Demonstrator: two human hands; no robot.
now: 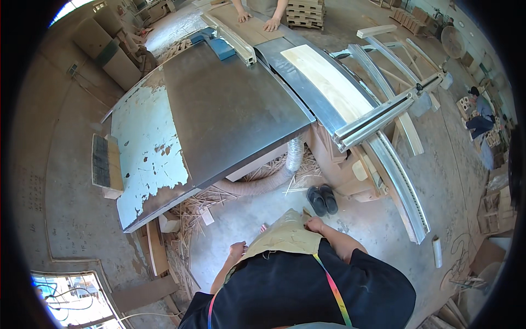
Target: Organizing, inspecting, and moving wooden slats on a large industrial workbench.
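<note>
We are looking down at our own front, and both hands are at our apron [285,236], the tan cloth bunched at six o'clock in the view. Our left hand [237,251] pinches the apron's edge at about seven o'clock of the cloth, fingers curled closed on it. Our right hand [314,224] grips the upper corner at about one o'clock of the cloth, fingers closed on the fabric. The apron hangs against our black shirt [296,290], lifted a little between the two hands.

Ahead of us, toward twelve o'clock, stands the saw table [230,115], its dark top bare and a pale blue wing with flaking paint at nine o'clock of it. A pale board [323,82] lies on the sliding carriage at two o'clock. A ribbed hose [274,178] curls under the table, over a litter of wood offcuts [197,211]. A pair of dark sandals [322,199] sits on the floor just past our right hand. At the far end, at twelve o'clock, another person's hands [257,22] rest flat on a sheet
</note>
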